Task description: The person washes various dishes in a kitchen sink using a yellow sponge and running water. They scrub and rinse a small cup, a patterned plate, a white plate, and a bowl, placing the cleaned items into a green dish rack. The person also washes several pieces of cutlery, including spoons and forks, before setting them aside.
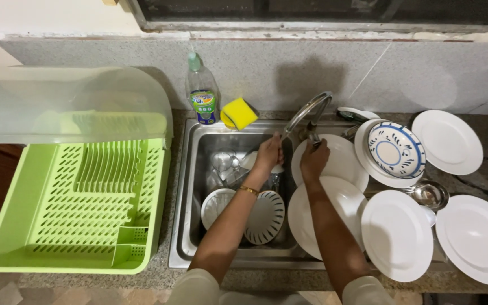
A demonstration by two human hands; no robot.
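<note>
My left hand (269,153), with a gold bracelet on its wrist, is over the steel sink (190,226) just below the tip of the curved faucet (306,112). It grips a small white dish (251,161) there. My right hand (314,158) reaches up to the faucet handle (312,136) at the base of the spout, fingers closed on it. In the sink lie a white bowl (214,204), a ribbed white plate (265,217) and some glassware (224,166).
A green dish rack (80,209) with a raised clear lid (57,104) stands left of the sink. A soap bottle (201,90) and yellow sponge (239,113) sit behind it. White plates (396,234), a blue-patterned bowl (396,149) and a steel bowl (429,195) cover the right counter.
</note>
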